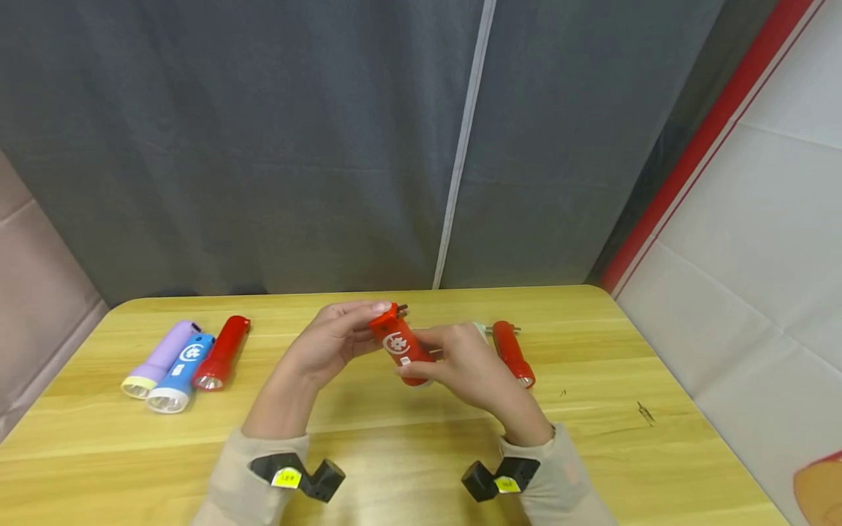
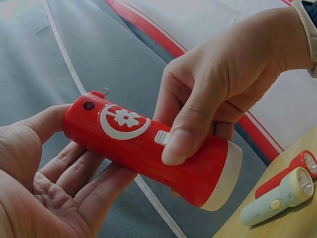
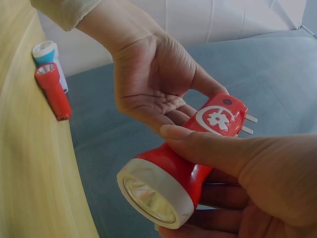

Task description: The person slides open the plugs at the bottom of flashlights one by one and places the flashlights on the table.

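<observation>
Both hands are on the red flashlight (image 1: 401, 346), held up off the surface (image 1: 368, 446). Right hand (image 1: 470, 365) grips the barrel near the head, thumb by the slide switch (image 2: 162, 137). Left hand (image 1: 335, 340) has the tail end lightly between thumb and fingers. Head is tipped down, tail up.

Handling, my guess: light, stiff plastic shell, no give. Finish looks glossy, so probably a bit slippery if my fingers are damp. Weak spots: the thin metal prongs (image 3: 252, 119) sticking out at the tail could bend; the clear lens (image 3: 148, 198) would likely scratch or crack if dropped. Best hold: mid-barrel or the neck behind the white rim (image 2: 225, 178). Keep fingers off prongs, don't squeeze over the switch.
</observation>
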`<state>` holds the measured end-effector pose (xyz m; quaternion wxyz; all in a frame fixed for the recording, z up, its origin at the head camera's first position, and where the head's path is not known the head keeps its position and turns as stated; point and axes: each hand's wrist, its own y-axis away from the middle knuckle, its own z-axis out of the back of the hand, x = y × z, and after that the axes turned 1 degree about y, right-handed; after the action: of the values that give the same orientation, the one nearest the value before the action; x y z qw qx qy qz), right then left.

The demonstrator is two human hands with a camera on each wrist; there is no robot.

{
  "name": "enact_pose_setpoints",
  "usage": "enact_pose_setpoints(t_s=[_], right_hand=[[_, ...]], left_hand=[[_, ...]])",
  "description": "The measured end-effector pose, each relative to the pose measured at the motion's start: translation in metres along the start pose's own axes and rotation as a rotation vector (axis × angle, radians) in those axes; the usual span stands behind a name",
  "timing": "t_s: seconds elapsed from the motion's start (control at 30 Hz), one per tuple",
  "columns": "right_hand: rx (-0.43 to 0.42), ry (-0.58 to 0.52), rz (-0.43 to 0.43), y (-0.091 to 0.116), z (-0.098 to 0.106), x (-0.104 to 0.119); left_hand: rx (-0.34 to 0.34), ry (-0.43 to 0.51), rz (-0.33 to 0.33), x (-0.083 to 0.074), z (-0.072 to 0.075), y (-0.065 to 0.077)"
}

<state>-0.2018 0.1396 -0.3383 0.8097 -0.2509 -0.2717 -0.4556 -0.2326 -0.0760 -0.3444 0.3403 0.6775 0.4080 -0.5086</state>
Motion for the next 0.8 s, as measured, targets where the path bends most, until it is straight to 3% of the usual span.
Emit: enact_pose_setpoints(t_s=[0.8], right_hand=[[-0.002,0.02,-0.006,-0.0001,-0.0009,0.0003]], left_hand=[[-0.01,0.003,0.013,0.001,-0.0009,-0.0016]])
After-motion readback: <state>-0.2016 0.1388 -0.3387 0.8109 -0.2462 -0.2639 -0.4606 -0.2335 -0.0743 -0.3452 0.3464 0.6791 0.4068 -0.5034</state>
